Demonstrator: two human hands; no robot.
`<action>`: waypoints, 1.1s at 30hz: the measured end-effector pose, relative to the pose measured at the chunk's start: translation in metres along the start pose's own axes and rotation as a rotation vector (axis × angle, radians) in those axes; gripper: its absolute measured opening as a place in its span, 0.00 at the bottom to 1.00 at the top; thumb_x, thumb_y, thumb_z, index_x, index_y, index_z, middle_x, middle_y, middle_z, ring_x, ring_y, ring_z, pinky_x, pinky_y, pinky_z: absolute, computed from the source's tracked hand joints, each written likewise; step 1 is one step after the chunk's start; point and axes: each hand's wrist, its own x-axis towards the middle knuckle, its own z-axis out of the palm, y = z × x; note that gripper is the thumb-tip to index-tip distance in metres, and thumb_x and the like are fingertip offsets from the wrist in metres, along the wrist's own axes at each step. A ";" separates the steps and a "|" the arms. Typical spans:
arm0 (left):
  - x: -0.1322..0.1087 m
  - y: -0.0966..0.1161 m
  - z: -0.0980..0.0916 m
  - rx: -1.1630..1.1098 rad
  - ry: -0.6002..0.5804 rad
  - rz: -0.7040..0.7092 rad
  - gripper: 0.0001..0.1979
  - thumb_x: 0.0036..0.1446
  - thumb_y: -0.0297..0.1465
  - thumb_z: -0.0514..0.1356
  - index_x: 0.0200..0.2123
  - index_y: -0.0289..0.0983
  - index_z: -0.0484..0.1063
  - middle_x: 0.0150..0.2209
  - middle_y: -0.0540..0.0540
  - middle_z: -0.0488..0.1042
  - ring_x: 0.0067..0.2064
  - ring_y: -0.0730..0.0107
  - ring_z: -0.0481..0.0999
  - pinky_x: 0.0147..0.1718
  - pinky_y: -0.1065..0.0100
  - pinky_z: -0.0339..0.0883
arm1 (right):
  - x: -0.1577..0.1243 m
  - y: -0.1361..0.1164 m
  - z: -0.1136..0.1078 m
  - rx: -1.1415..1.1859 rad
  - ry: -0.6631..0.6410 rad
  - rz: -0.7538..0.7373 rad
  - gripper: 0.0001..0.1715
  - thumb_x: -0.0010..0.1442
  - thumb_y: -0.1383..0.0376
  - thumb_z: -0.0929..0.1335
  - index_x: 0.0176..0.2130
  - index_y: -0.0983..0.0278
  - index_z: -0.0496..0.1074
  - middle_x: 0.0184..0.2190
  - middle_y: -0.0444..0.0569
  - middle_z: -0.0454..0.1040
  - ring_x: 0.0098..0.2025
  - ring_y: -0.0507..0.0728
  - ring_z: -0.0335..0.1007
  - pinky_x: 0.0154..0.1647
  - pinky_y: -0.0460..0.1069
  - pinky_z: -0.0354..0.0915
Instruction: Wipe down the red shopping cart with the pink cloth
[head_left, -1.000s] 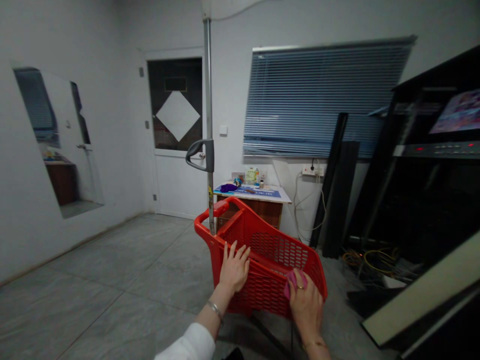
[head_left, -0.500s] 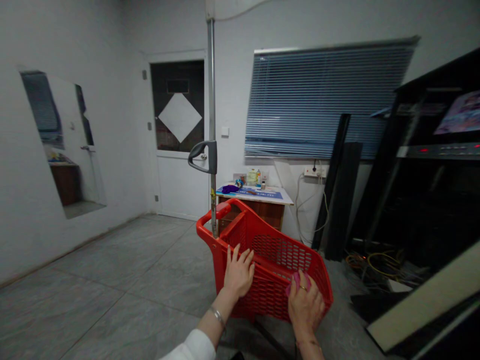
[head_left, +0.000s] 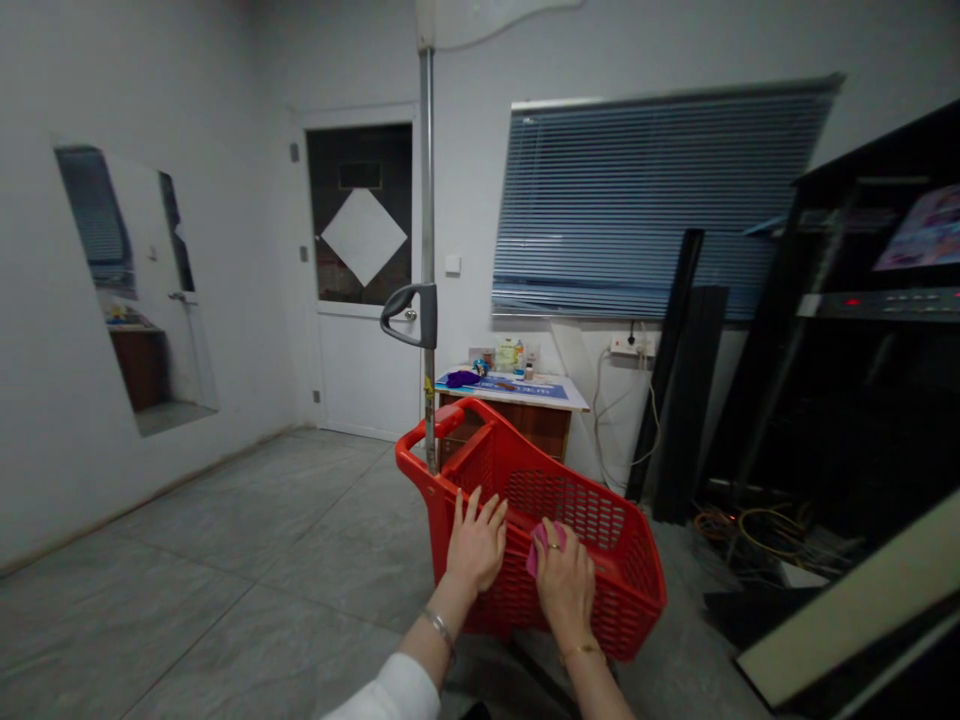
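A red plastic shopping cart (head_left: 630, 610) with slotted basket walls stands in front of me, its handle end toward the door. My left hand (head_left: 478, 540) lies on the cart's near rim with the fingers spread, holding nothing. Farther right along that rim, my right hand (head_left: 566, 580) grips a pink cloth (head_left: 536, 550) against the cart's side; part of the cloth is hidden under the fingers. A metal pole (head_left: 427, 200) with a grey loop handle (head_left: 412, 315) rises at the cart's handle end.
Behind the cart is a low table (head_left: 574, 400) with bottles and a purple cloth. A white door (head_left: 360, 380) and a mirror (head_left: 150, 300) are to the left. On the right are black panels (head_left: 690, 400), cables (head_left: 772, 530) and a leaning pale board (head_left: 847, 610).
My right hand has slid left along the cart's near rim with the pink cloth, closer to my left hand. The left hand keeps its place on the rim.
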 end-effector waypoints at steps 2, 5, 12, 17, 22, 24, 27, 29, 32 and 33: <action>0.000 0.000 0.000 0.009 0.005 0.006 0.21 0.66 0.36 0.49 0.59 0.47 0.67 0.60 0.51 0.70 0.66 0.53 0.58 0.67 0.39 0.43 | -0.011 0.027 -0.005 -0.040 0.009 0.008 0.20 0.68 0.59 0.61 0.55 0.62 0.69 0.50 0.56 0.71 0.44 0.58 0.67 0.44 0.52 0.59; 0.000 0.000 0.002 0.023 0.012 0.012 0.21 0.66 0.35 0.49 0.60 0.47 0.67 0.60 0.51 0.70 0.66 0.53 0.58 0.67 0.39 0.43 | -0.027 0.074 -0.015 -0.092 0.022 0.059 0.20 0.67 0.58 0.61 0.54 0.62 0.71 0.50 0.56 0.70 0.43 0.58 0.67 0.42 0.52 0.59; 0.001 0.002 0.006 0.013 0.051 -0.023 0.19 0.66 0.37 0.51 0.58 0.48 0.69 0.57 0.53 0.74 0.65 0.54 0.59 0.67 0.40 0.43 | -0.047 0.118 -0.020 -0.126 0.112 0.204 0.25 0.68 0.54 0.58 0.52 0.67 0.72 0.48 0.60 0.70 0.44 0.61 0.67 0.41 0.53 0.59; 0.000 0.002 0.005 -0.005 0.045 -0.019 0.19 0.66 0.36 0.50 0.58 0.48 0.69 0.57 0.53 0.74 0.64 0.54 0.60 0.66 0.39 0.45 | -0.037 0.075 -0.009 -0.171 0.228 0.311 0.21 0.66 0.57 0.62 0.51 0.65 0.73 0.50 0.60 0.71 0.43 0.62 0.66 0.41 0.53 0.57; 0.000 0.003 0.002 -0.027 0.030 -0.028 0.19 0.66 0.36 0.51 0.58 0.47 0.69 0.57 0.53 0.74 0.65 0.54 0.59 0.66 0.39 0.45 | -0.012 0.014 0.002 -0.074 0.158 0.148 0.19 0.66 0.61 0.63 0.53 0.64 0.71 0.51 0.59 0.71 0.46 0.61 0.64 0.45 0.54 0.57; 0.001 0.003 0.001 -0.021 0.024 -0.030 0.19 0.66 0.36 0.50 0.58 0.47 0.69 0.57 0.53 0.74 0.65 0.54 0.59 0.66 0.39 0.46 | -0.001 -0.009 0.006 -0.032 0.124 0.122 0.19 0.67 0.61 0.62 0.54 0.63 0.71 0.50 0.58 0.71 0.45 0.60 0.64 0.44 0.54 0.58; 0.002 0.002 0.001 -0.016 0.022 -0.027 0.19 0.67 0.36 0.49 0.57 0.47 0.70 0.56 0.53 0.74 0.64 0.54 0.60 0.66 0.39 0.46 | 0.009 -0.029 0.010 -0.012 0.077 0.102 0.19 0.67 0.61 0.61 0.53 0.63 0.71 0.50 0.58 0.71 0.44 0.60 0.65 0.43 0.54 0.58; 0.002 0.001 0.002 -0.014 0.028 -0.023 0.19 0.67 0.35 0.49 0.57 0.46 0.70 0.56 0.53 0.74 0.64 0.53 0.61 0.66 0.38 0.47 | 0.009 -0.029 0.010 -0.011 0.052 0.065 0.19 0.68 0.61 0.61 0.54 0.63 0.71 0.51 0.58 0.70 0.45 0.60 0.65 0.44 0.54 0.59; 0.002 -0.001 0.002 -0.011 0.038 -0.018 0.19 0.67 0.35 0.49 0.57 0.47 0.70 0.56 0.53 0.74 0.64 0.54 0.61 0.66 0.38 0.47 | 0.000 -0.010 0.008 -0.009 0.028 -0.005 0.20 0.67 0.61 0.61 0.55 0.63 0.70 0.52 0.58 0.70 0.47 0.60 0.65 0.46 0.54 0.60; 0.002 -0.001 0.002 -0.011 0.040 -0.017 0.19 0.67 0.35 0.49 0.57 0.47 0.70 0.57 0.53 0.74 0.64 0.55 0.61 0.66 0.39 0.47 | -0.005 -0.001 0.007 -0.013 0.025 -0.017 0.20 0.67 0.61 0.61 0.56 0.63 0.69 0.53 0.58 0.69 0.48 0.60 0.65 0.47 0.54 0.60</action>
